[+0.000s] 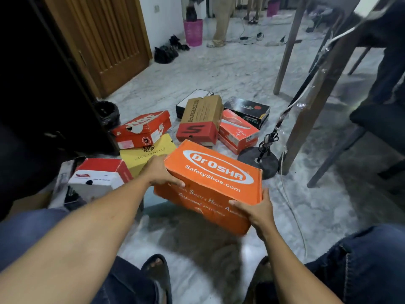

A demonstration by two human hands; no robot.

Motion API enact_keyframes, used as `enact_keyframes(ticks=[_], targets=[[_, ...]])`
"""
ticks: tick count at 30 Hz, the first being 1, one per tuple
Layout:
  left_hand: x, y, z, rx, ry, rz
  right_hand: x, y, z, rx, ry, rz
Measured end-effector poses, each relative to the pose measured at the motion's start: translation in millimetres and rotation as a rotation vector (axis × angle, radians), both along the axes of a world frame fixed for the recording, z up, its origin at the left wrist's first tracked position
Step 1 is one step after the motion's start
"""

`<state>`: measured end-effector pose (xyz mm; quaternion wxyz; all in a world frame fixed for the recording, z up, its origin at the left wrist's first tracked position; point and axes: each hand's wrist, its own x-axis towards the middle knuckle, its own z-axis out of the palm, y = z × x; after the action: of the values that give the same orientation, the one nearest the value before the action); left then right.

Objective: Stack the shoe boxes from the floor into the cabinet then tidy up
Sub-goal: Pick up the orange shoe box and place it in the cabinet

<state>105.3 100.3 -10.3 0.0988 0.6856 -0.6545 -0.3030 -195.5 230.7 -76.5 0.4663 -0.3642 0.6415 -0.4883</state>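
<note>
Cabinet: dark, filling the left edge of the floor; its inside is too dark to tell shelves or boxes.
White-and-red box: on the floor at the cabinet's foot, nearest the person's left knee.
Nike box: resting partly on the yellow box, both near the cabinet's front corner.
Left hand: clamped on the left end of the orange box, fingers curled over its near face.
Orange box: the task's thing now, between both hands in front of the knees, lid up and tilted; it looks lifted off the floor (a shadow lies beneath it), though its underside is hidden.
Long axis: runs far-left to near-right across the person, one hand at each end.
Skechers box: behind the orange one, leaning on other boxes, with a red box touching its right side and a black box further back.
Right hand: grasping the near-right corner of the orange box, thumb on the near face, fingers hidden round the end.
Lamp base: just right of the orange box, at the foot of a table leg.
Relation that matters: the cabinet lies left of the grip, so the left hand is nearer and the box's left end would likely lead in.
Progress: early, I judge; at least six boxes are on the floor.
</note>
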Motion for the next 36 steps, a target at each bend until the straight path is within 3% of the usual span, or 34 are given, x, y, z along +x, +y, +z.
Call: enact_keyframes(ticks=[9, 17, 26, 36], targets=[[74.3, 87.0, 34.7, -0.194, 0.137, 0.313, 47.9, -19.3, 60.9, -0.147, 0.081, 0.327], [125.1, 107.3, 69.8, -0.42, 0.257, 0.336, 77.6, -43.3, 131.8, -0.249, 0.156, 0.453], [193.4, 127.3, 131.6, -0.54, 0.146, 0.45, 154.8, -68.4, 194.1, -0.303, 0.118, 0.541], [289.2, 176.0, 168.6, -0.571, 0.056, 0.658, 274.1, -107.9, 225.6, -0.333, 0.154, 0.84]])
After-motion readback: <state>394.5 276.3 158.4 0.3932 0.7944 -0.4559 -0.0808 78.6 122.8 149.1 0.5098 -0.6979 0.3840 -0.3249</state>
